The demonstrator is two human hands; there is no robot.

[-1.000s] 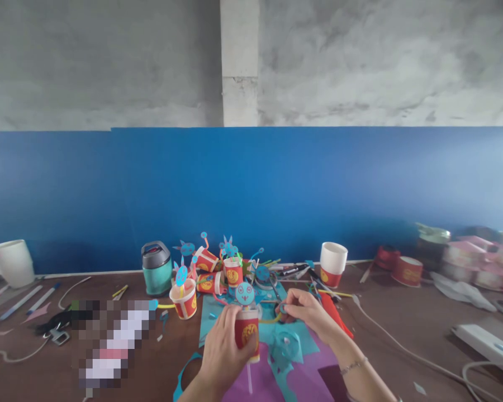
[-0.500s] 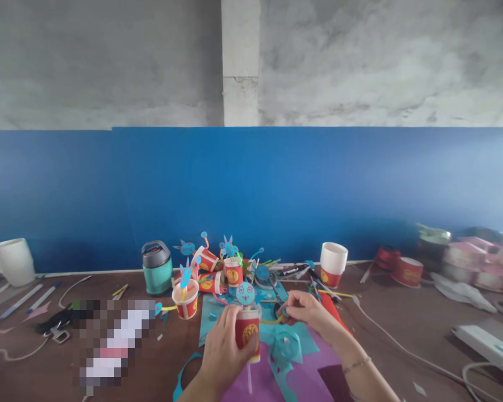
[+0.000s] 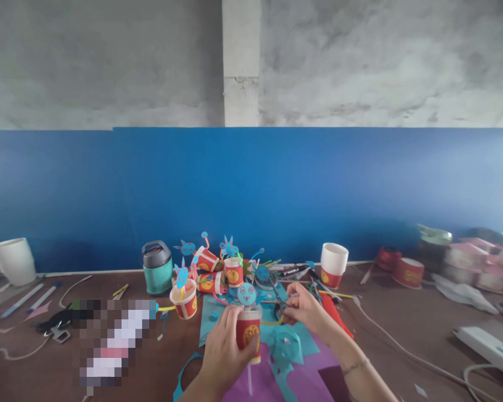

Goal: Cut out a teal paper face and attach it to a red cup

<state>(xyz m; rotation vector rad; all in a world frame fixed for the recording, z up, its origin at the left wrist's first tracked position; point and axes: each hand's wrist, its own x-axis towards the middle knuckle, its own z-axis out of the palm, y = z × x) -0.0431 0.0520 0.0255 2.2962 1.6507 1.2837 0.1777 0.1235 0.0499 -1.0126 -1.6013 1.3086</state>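
My left hand point(image 3: 228, 340) is wrapped round a red paper cup point(image 3: 248, 338) with a yellow print. A round blue paper face point(image 3: 247, 295) stands above the cup's top, and a clear straw point(image 3: 250, 379) sticks out below. From the cup's right side a yellow bent straw point(image 3: 272, 322) reaches toward my right hand point(image 3: 302, 307). The fingers of that hand are pinched together by the straw's end; what they hold is too small to make out. Scissors point(image 3: 280, 308) lie just behind the fingertips. Blue and purple paper sheets point(image 3: 289, 379) spread beneath both hands.
Several decorated cups point(image 3: 185, 304) stand or lie at the back, beside a teal lidded container point(image 3: 158, 273). White-and-red cups point(image 3: 334, 262) stand at back right. A white cable point(image 3: 402, 349) and a power strip point(image 3: 482, 346) are on the right; markers point(image 3: 44, 297) lie left.
My right hand has shifted slightly at the straw's end, its fingers still pinched. The decorated cup on the left and its blue figure have moved a little left. My left hand keeps its hold.
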